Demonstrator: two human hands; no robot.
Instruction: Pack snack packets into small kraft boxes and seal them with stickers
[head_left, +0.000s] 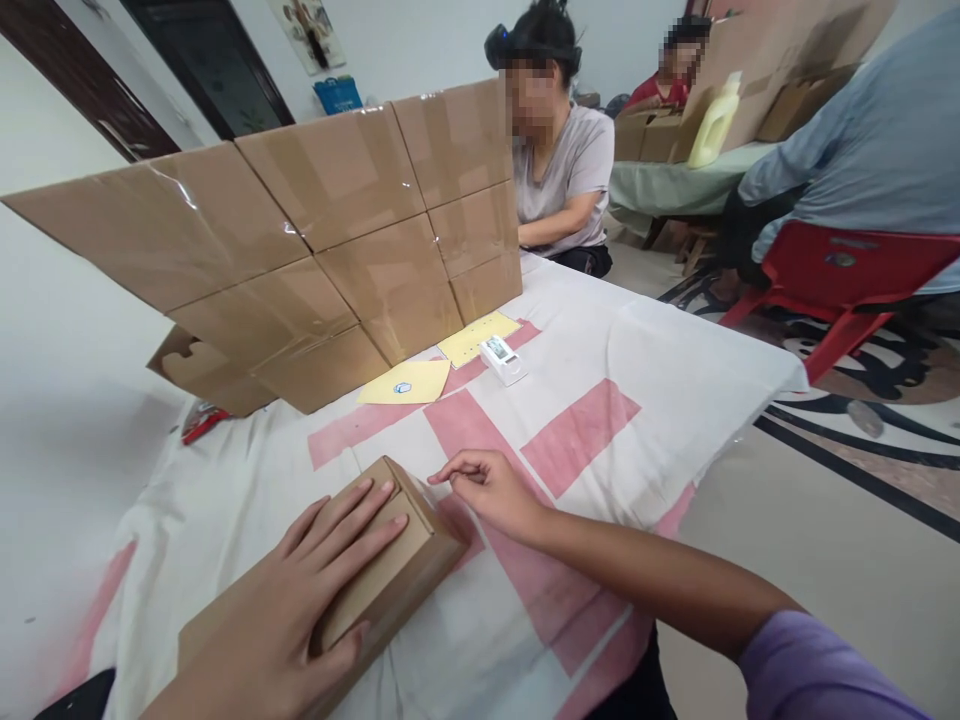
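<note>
- Left hand [315,590] lies flat, fingers spread, on top of a small brown cardboard box [424,535]; the thumb rests against its near side, pressing rather than clasping.
- The box sits near the table's near-left corner, on a white cloth with pink rectangles [615,330].
- Right hand [487,490] rests on the cloth just beside the box's far-right corner, fingers curled in, nothing visible between them.
- Along the left edge stands a wall of large taped brown cartons [337,250].
- Before it lie two yellow envelopes [409,383] and a small white device [503,360].
- Another person [562,170] sits at the far edge.
</note>
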